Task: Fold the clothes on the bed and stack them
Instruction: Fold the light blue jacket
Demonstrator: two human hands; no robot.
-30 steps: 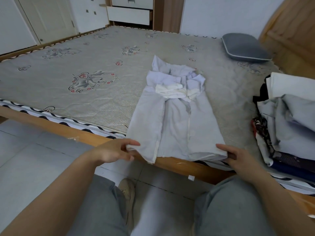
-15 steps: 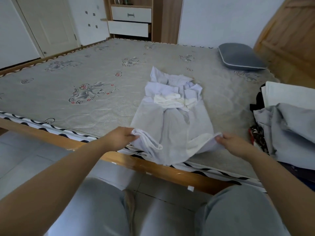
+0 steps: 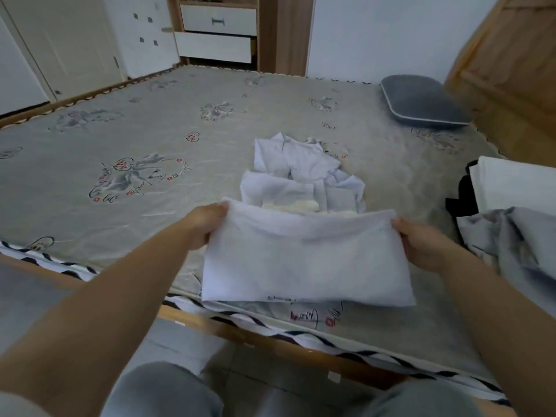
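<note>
the white garment (image 3: 304, 254) lies on the mattress (image 3: 150, 139) near its front edge, its lower half doubled up toward 12 o'clock. the left hand (image 3: 206, 224) pinches the folded edge's corner at 9 o'clock, fingers curled round the cloth. the right hand (image 3: 421, 243) grips the opposite corner at 3 o'clock. a pile of clothes (image 3: 511, 224) sits at the garment's 3 o'clock; a grey pillow (image 3: 421, 102) lies toward 1 o'clock.

bare mattress (image 3: 150, 130) left, clothes pile (image 3: 511, 224) crowding right
</note>
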